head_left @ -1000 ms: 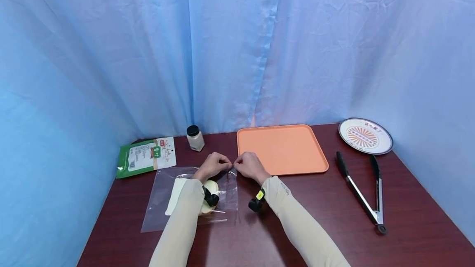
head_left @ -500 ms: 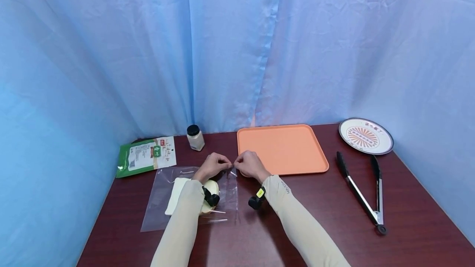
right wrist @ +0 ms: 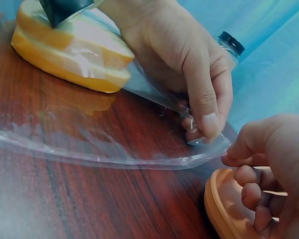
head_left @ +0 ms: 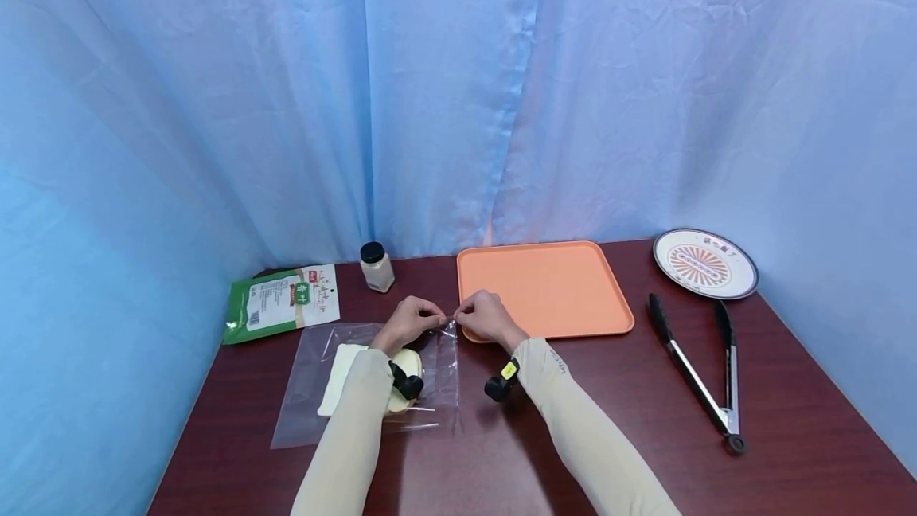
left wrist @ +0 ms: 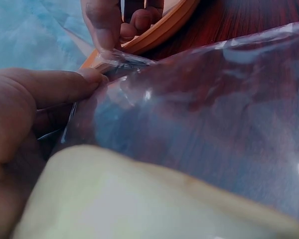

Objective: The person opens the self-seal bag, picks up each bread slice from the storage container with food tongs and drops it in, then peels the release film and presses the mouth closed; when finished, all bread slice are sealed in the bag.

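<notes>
A clear plastic bag (head_left: 299,400) lies flat on the table with pale sliced bread (head_left: 341,369) inside. In the right wrist view the bread (right wrist: 72,62) shows as stacked slices with a darker crust. My left hand (head_left: 408,323) pinches the bag's far right corner between thumb and finger, its forearm passing over the bread. Just beside it, my right hand (head_left: 489,318) pinches the same corner at its tip, close to the orange tray (head_left: 544,289). The bag's open-looking edge (right wrist: 89,160) runs toward me from the pinched corner.
A green and white packet (head_left: 282,302) and a black-lidded jar (head_left: 377,267) stand behind the bag on the left. On the right are black-handled tongs (head_left: 698,385), spread apart, and a patterned plate (head_left: 705,263). Blue curtains (head_left: 458,102) border the table.
My right hand has shifted slightly to the right along the corner, with its wrist turned a little. The left hand stays nearly where it was, and the bread has not moved.
</notes>
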The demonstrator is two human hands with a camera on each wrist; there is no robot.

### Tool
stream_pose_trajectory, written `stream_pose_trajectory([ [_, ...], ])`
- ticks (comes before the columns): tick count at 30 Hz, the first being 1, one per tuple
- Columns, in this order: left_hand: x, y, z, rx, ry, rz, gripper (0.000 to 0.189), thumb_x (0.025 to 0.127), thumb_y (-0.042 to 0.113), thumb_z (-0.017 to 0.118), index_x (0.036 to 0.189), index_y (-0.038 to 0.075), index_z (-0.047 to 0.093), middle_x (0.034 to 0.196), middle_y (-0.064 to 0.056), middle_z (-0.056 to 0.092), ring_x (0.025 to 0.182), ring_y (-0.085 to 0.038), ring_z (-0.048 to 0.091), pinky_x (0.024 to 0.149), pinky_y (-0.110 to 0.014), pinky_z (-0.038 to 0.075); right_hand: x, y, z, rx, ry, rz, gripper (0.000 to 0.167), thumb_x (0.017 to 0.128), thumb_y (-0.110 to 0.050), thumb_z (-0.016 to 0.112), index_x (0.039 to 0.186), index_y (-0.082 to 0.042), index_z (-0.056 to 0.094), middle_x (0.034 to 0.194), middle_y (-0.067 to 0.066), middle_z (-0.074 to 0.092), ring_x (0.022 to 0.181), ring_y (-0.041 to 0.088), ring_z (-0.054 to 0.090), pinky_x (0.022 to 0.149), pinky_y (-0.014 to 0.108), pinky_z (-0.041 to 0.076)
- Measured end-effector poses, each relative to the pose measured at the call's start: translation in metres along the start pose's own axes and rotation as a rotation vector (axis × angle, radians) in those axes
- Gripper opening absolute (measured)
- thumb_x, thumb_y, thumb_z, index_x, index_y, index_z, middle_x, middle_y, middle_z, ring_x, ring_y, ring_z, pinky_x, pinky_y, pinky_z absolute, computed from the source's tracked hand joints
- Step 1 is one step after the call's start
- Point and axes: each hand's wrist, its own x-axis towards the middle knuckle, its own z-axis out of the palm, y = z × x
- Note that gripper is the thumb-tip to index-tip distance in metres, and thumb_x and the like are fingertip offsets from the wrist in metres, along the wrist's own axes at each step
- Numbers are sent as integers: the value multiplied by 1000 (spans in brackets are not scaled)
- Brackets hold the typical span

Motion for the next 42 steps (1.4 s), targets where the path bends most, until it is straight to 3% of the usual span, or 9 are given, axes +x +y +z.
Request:
stream_pose_trajectory([
  [13,-1,-1,0,-40,9,-23,9,89,6,71,91,1,79,90,-12,77,75,-3,59,70,-19,48,-5,12,-6,67,12,-10,9,79,-14,68,71,-15,73,71,-4,70,69,8,57,69,22,47],
  [27,-2,-1,1,-56,19,-30,9,88,5,71,91,2,79,90,-10,76,76,-3,59,71,-18,48,-16,24,-12,142,37,-6,12,89,-16,68,79,-13,74,85,0,73,81,11,60,78,25,47],
  [36,-4,0,2,-78,18,-51,9,90,6,71,92,1,78,91,-10,76,75,-3,60,71,-19,50,-27,31,-24,206,29,20,12,91,-14,65,85,-9,74,79,3,70,63,9,57,66,24,48],
  [42,-5,2,2,-56,32,-47,9,88,5,71,91,1,79,92,-11,76,78,-2,58,74,-18,48,-34,36,-30,226,24,45,11,92,-13,65,87,-9,74,78,5,69,63,10,57,65,25,49],
])
